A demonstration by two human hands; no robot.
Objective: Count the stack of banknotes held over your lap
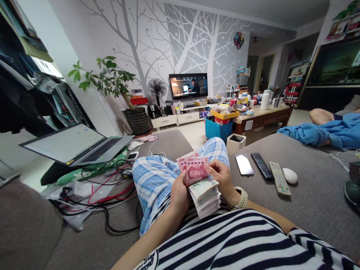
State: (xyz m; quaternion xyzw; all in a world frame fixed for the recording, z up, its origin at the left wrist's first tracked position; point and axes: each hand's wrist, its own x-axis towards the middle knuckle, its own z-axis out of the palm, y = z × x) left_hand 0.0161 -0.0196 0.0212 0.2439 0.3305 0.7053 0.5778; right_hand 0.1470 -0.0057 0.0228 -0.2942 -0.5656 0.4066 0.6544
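A thick stack of banknotes [206,195] rests over my lap, above my blue plaid trousers. My left hand [180,195] is closed round the stack's left side, thumb on the notes. My right hand [223,178] is closed on the right edge, pinching the top pink notes [194,168], which are bent upward and fanned toward the room. A pale watch sits on my right wrist.
On the grey sofa to the right lie a phone [244,164], two remotes [261,165] and a white mouse [289,175]. A laptop [78,144] and tangled cables [107,195] sit on the left. Another person's legs under a blue blanket [323,133] are far right.
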